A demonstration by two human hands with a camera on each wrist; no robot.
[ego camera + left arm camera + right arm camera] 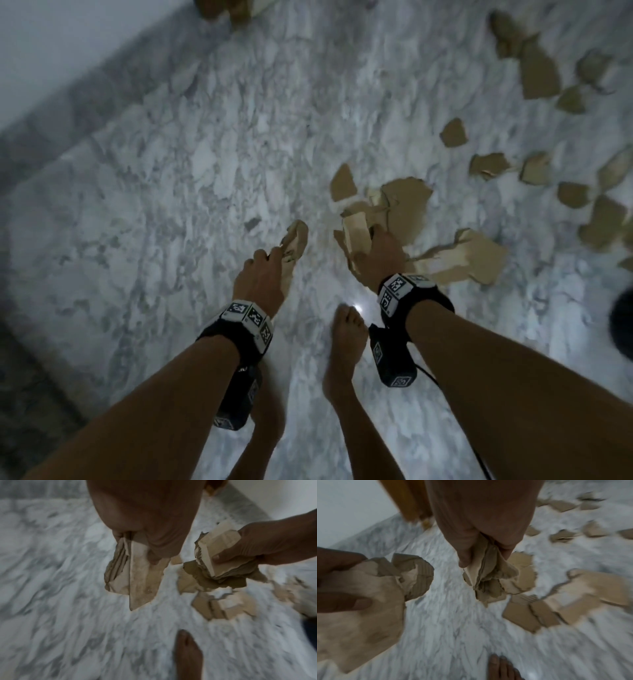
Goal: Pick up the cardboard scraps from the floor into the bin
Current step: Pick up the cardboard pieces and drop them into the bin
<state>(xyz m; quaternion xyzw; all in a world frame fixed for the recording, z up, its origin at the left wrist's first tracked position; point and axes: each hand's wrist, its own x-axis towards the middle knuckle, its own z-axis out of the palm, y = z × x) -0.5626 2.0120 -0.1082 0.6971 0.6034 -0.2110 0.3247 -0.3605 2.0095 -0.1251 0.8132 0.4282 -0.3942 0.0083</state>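
Cardboard scraps (539, 70) lie scattered over the marble floor (171, 205), mostly to the right and far right, roughly fifteen loose pieces; no bin is clearly in view. Left hand (258, 274) pinches a few torn sheets, and right hand (378, 251) clutches a thick wad. My worry: overfilled grips may shed pieces before reaching the bin.

Cardboard scraps (137, 577) in left hand (147, 520) grip
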